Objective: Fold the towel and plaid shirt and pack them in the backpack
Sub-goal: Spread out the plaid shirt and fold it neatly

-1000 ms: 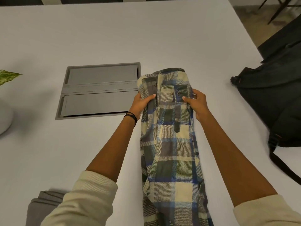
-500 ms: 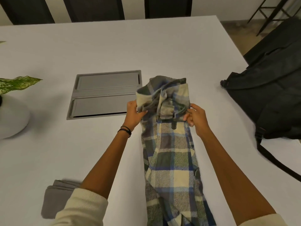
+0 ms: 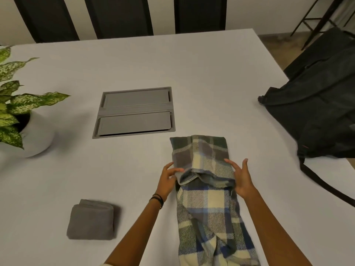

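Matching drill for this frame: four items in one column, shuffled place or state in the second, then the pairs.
1 towel
2 plaid shirt
3 backpack
4 plant

A far right, dark
B folded square, left of the arms
C far left
D top end folded over, between left hand and right hand

Pairs: 1-B, 2-D, 3-A, 4-C

Plaid shirt: cream/green/blue/grey checks, diag. weave lines. Towel: plain mid-grey. Backpack: black, no pattern. Table: pale grey-white, plain. Inset panel: darker grey. Plant leaves: green w/ cream speckle; pot white. Wristbands: black.
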Demonstrator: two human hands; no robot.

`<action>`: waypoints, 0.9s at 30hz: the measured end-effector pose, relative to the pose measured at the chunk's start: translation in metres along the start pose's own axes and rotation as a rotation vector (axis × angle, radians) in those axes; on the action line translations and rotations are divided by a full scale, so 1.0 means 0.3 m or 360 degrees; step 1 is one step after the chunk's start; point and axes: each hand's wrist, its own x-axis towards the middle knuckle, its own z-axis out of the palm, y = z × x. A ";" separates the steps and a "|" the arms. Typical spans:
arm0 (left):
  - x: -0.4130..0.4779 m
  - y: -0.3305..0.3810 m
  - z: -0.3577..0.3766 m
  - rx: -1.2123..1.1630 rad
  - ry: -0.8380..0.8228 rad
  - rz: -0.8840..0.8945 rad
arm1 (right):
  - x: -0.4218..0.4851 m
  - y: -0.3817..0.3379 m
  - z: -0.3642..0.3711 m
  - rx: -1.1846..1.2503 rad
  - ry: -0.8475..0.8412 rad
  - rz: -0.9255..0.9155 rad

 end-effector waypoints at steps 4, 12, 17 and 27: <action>-0.040 0.040 0.022 -0.0278 0.0022 -0.0181 | -0.024 -0.006 0.011 -0.0131 -0.0009 -0.0040; -0.001 0.048 0.007 -0.0100 0.0040 -0.0200 | 0.010 -0.033 0.009 -0.0602 0.0269 -0.0327; -0.006 0.005 -0.007 0.0113 -0.0062 -0.0178 | 0.042 0.002 -0.013 -0.0855 0.0350 -0.0360; 0.015 0.131 0.106 0.0624 0.0254 0.0606 | 0.040 0.040 0.075 -0.1943 0.0377 -0.1222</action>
